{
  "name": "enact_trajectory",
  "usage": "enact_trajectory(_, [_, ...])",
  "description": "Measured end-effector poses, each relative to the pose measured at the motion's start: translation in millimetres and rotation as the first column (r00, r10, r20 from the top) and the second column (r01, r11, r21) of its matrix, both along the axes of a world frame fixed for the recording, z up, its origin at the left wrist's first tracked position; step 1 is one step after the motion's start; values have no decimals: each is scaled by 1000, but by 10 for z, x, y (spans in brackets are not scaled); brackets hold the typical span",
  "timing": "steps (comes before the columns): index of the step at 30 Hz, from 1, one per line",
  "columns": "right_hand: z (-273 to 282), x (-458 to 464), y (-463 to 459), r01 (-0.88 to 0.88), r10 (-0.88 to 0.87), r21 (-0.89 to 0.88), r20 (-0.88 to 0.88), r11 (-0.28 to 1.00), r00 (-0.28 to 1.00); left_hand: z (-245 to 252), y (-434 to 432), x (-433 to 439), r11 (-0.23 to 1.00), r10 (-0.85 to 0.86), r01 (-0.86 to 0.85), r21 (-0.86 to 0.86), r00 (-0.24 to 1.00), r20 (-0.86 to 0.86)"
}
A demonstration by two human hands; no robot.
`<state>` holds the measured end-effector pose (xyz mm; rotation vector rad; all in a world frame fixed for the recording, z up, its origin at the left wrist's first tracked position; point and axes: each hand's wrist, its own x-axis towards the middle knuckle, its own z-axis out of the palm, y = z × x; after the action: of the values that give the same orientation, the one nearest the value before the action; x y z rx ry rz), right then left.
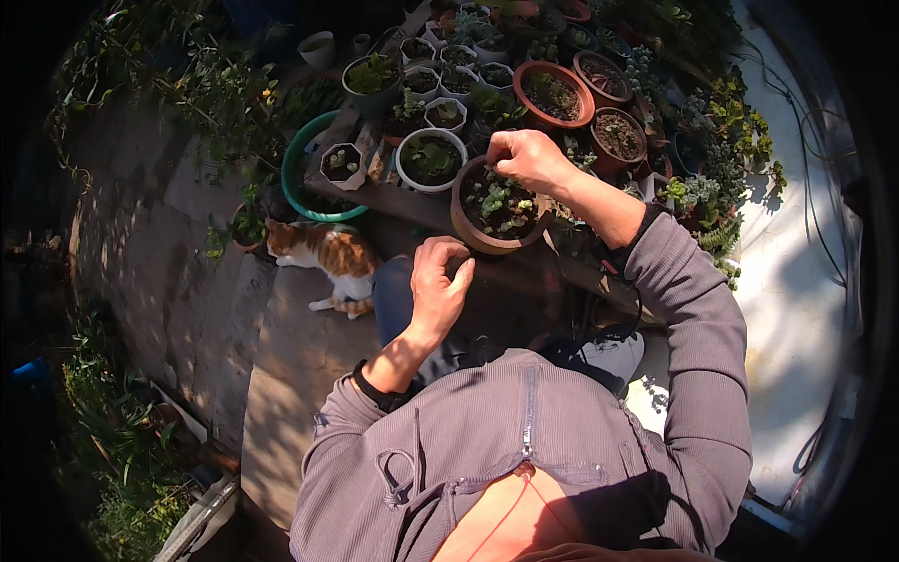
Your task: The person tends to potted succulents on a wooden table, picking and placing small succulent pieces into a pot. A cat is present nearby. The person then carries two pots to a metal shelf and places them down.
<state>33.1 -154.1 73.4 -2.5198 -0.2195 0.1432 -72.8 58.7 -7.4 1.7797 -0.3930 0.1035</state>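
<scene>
Before me stands a round brown plant pot (pixel 466 228) holding dark soil and several small pale-green succulents (pixel 496 199). My right hand (pixel 532 161) reaches over its far side. The thumb and bent fingers come together above the soil near the rim; whether anything is pinched between them is hidden. My left hand (pixel 438 284) hovers beside the pot's near left side, fingers curled and thumb extended. Its palm side is turned away, so its contents do not show. A white round pot (pixel 460 145) with a leafy plant sits just left of the brown one.
A slatted wooden stand (pixel 393 200) carries many pots, including an orange pot (pixel 587 112) and a small white octagonal pot (pixel 359 172). A ginger-and-white cat (pixel 344 253) lies on the paving at left, below a green basin (pixel 289 172). Cables (pixel 808 168) run along the right.
</scene>
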Motion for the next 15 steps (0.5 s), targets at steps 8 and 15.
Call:
enact_trajectory(8, [-235,160,78,-65,66,-210,-2,975,998,-70,-15,159,999,24,-20,45,996,-84])
enact_trajectory(15, [146,-46,51,-87,84,76,47,993,995,-99,-54,227,1000,16,-15,14,993,-117])
